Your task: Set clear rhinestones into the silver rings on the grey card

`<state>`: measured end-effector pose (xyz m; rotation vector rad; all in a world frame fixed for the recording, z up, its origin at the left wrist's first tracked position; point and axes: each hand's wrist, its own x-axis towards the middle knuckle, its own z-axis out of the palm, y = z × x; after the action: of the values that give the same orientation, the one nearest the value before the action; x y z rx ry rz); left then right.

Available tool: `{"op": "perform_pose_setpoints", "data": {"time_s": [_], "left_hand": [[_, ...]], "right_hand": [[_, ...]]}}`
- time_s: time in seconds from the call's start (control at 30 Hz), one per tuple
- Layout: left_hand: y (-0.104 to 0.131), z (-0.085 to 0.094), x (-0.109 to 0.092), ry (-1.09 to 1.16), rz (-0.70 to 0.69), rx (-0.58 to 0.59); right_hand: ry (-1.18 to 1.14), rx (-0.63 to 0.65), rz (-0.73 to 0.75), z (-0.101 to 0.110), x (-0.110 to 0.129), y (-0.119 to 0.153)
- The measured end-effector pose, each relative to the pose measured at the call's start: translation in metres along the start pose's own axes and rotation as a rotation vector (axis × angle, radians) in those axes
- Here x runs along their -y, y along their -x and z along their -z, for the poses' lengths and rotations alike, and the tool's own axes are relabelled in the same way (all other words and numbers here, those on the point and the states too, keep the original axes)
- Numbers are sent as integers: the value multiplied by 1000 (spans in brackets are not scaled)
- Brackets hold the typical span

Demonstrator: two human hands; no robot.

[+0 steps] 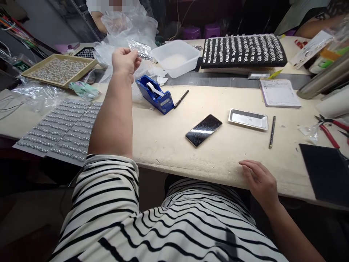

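My left hand (125, 62) is stretched far forward, above the plastic bags and left of the blue tape dispenser (156, 95). Its fingers are curled in a pinch; what they hold, if anything, is too small to make out. Behind it lie shiny silvery packets (141, 50), and to its right stands a white plastic tub (176, 58). My right hand (260, 182) rests at the table's front edge with loosely extended fingers and nothing in it. Nearest to it are a phone (204, 130), a small metal tray (248, 119) and a pen (272, 132).
Cards with rows of silvery pieces (65, 127) lie at left, below a wooden tray (79, 74) of small beads. A black display pad (245, 51) with rings stands at the back. A notepad (280, 92), red-handled pliers (328, 134) and a black mat (324, 174) lie at right.
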<state>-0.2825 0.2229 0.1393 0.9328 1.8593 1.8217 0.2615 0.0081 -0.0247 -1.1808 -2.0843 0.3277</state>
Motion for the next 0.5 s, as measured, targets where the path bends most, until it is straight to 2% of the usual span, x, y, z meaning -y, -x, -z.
{"op": "perform_pose_setpoints", "data": {"time_s": [0.13, 0.27, 0.5], "left_hand": [[-29, 20, -12, -50, -10, -105], [-69, 31, -23, -112, 18, -177], [-132, 48, -13, -195, 29, -226]], "right_hand": [[-2, 14, -28, -1, 0, -2], [-3, 51, -53, -1, 0, -3], [43, 28, -124, -2, -1, 2]]}}
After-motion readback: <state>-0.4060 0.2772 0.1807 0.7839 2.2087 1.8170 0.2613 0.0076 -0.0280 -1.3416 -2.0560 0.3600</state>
